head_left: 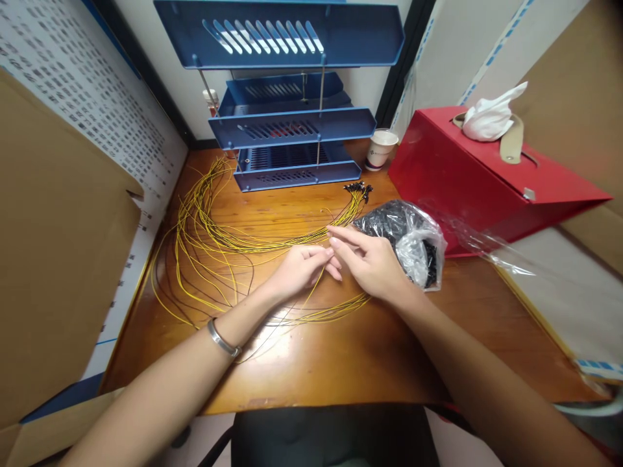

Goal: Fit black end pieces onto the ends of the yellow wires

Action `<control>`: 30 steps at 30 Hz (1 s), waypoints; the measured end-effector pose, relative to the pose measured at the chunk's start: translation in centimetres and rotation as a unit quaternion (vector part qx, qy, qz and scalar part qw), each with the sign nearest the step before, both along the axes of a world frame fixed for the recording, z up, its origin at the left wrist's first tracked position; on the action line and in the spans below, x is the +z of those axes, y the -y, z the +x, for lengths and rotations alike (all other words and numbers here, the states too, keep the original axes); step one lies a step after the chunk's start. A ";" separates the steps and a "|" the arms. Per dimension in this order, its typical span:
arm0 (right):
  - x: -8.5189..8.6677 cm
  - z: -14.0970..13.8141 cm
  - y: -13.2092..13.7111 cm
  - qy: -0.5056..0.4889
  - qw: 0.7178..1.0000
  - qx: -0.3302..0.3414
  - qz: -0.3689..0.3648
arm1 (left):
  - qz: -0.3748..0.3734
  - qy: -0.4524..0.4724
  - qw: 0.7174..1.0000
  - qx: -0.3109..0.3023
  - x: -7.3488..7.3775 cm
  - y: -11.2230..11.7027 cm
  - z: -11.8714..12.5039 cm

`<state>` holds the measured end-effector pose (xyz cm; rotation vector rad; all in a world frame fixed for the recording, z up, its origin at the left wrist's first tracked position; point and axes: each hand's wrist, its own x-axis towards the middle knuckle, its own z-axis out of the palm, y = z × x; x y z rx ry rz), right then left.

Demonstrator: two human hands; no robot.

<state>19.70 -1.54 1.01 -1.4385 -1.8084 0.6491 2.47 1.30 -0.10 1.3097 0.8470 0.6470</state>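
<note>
My left hand point(307, 267) and my right hand point(364, 256) meet over the middle of the table, fingertips pinched close together. A thin yellow wire point(315, 285) runs down from the left fingertips. What the right fingertips pinch is too small to make out. Behind the hands a bundle of yellow and dark wires point(272, 246) curves from the left, ending in a cluster of small black connectors point(359, 189). More yellow wires point(335, 312) lie in front, passing under my right hand. A clear plastic bag point(413, 243) with black contents sits just right of my right hand.
A blue tiered letter tray point(296, 130) stands at the back, with a paper cup point(381, 150) beside it. At the right is a red box point(462, 172) with white tissue point(489, 120) on top. Cardboard point(53, 240) borders the left side. The wooden table's point(311, 383) front edge faces me.
</note>
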 end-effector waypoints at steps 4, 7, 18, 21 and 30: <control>0.2 -0.1 0.3 0.008 0.998 0.058 0.005 | 0.018 -0.012 1.000 0.007 -0.2 0.0 0.0; 0.0 -0.1 0.2 0.026 0.999 0.032 0.003 | 0.015 -0.010 0.999 -0.029 -0.5 0.0 -0.2; -0.1 0.1 0.2 0.029 0.999 0.040 0.004 | 0.021 -0.050 0.996 -0.068 0.2 0.2 -0.3; 0.1 0.1 0.4 0.030 0.996 0.078 0.015 | 0.017 -0.061 0.996 -0.064 -0.1 0.1 -0.3; 0.4 0.6 -0.1 0.052 0.999 -0.011 0.012 | 0.004 -0.034 0.992 -0.119 0.5 0.2 -0.2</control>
